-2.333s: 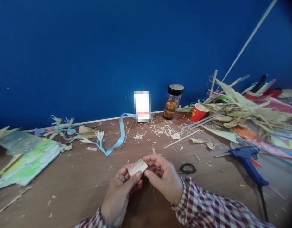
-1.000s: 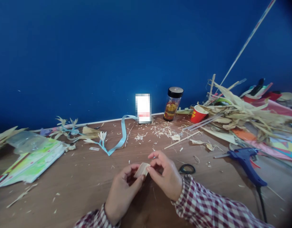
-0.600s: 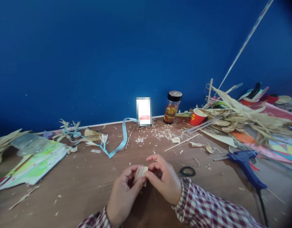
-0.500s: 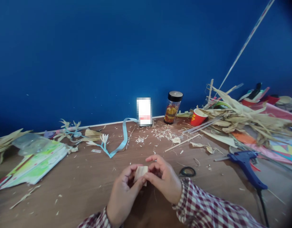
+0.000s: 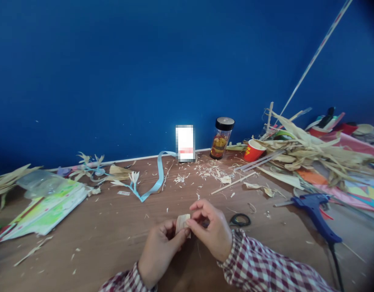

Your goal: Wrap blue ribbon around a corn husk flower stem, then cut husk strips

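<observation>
A small pale piece of corn husk (image 5: 183,221) is held up over the brown table (image 5: 114,251), near its front middle. My left hand (image 5: 162,249) pinches its lower left side between thumb and curled fingers. From the right, my right hand (image 5: 213,229) grips the husk's right edge with thumb and index finger; its other fingers are bent and slightly raised. The fingertips behind the piece are partly hidden. Just beyond my right wrist lies a small dark coil (image 5: 240,220).
At the right lies a blue hot glue gun (image 5: 316,211), its cord running forward. Behind it are heaped dried corn husks (image 5: 296,152). A red paper cup (image 5: 254,150) and a lidded jar (image 5: 222,140) stand near the blue wall. Blue ribbon (image 5: 159,174) and scattered scraps (image 5: 211,170) lie mid-table.
The left hand has shifted slightly right and down, and the husk piece has turned a little more upright. The right fingers have closed in somewhat, still at its right edge.
</observation>
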`<state>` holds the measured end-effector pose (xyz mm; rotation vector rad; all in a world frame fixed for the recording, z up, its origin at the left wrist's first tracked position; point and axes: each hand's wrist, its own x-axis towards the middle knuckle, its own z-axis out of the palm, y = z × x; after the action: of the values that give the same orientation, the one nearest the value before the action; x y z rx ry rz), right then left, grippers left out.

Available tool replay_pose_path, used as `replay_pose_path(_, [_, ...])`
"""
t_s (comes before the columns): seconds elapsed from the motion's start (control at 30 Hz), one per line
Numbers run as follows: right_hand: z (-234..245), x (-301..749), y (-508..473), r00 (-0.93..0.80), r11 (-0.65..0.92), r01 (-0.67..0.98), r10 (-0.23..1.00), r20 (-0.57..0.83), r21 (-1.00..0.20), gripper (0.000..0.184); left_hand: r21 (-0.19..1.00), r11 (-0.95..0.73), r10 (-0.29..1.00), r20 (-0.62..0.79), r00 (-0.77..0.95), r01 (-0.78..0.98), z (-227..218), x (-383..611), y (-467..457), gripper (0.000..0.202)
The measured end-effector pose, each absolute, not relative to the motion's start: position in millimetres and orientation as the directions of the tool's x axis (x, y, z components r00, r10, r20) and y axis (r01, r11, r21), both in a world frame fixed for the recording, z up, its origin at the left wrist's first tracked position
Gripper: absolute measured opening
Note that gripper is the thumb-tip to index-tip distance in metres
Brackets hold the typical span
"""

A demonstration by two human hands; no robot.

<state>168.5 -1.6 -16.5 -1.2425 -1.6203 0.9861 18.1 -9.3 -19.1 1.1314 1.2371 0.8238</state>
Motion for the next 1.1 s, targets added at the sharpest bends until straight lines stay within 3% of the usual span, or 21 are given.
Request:
replay_pose_path(0.13, [-11.6, 170.3, 0.2, -0.216, 0.299, 0.334, 0.947, 0.236, -0.894, 0.02, 0.96, 0.273, 0.937, -0.278, 0.21, 0.056, -23.5, 17.7, -9.6, 0.024])
replay_pose_path(0.27, [5.6, 192.6, 4.0, -0.249, 0.354, 0.447, 0.931, 0.265, -0.821, 0.017, 0.969, 0.248, 0.962, -0.244, 0.121, -0.013, -21.7, 17.1, -8.2, 0.022])
replay_pose_path(0.43, [18.6, 254.8, -2.0, -0.287, 0.356, 0.805, 0.934, 0.213, -0.475, 0.012, 0.926, 0.32, 0.946, -0.323, 0.02, -0.199, -18.4, 14.0, -4.8, 0.024])
replay_pose_path(0.57, [10.9, 289.7, -19.5, -0.341, 0.349, 0.887, 0.937, 0.08, -0.303, 0.015, 0.916, 0.316, 0.941, -0.335, -0.039, -0.248, -21.5, 12.6, -3.3, 0.026])
replay_pose_path(0.8, [-2.5, 288.8, -36.2, -0.37, 0.381, 0.898, 0.925, 0.09, -0.221, 0.032, 0.918, 0.271, 0.949, -0.305, -0.079, -0.289, -24.3, 13.4, -2.9, 0.027])
replay_pose_path(0.93, [-3.9, 283.1, -32.5, -0.432, 0.423, 0.885, 0.902, -0.004, -0.195, 0.019, 0.948, 0.212, 0.965, -0.242, -0.105, -0.236, -27.2, 14.0, -2.5, 0.023])
replay_pose_path(1.03, [-1.4, 283.6, -28.2, -0.392, 0.378, 0.91, 0.918, -0.059, -0.168, 0.015, 0.925, 0.215, 0.963, -0.255, -0.092, -0.312, -26.9, 14.3, -1.8, 0.024])
replay_pose_path(1.1, [4.0, 285.1, -25.9, -0.343, 0.319, 0.921, 0.936, -0.076, -0.223, 0.012, 0.895, 0.231, 0.956, -0.282, -0.082, -0.382, -25.0, 13.8, -1.1, 0.023])
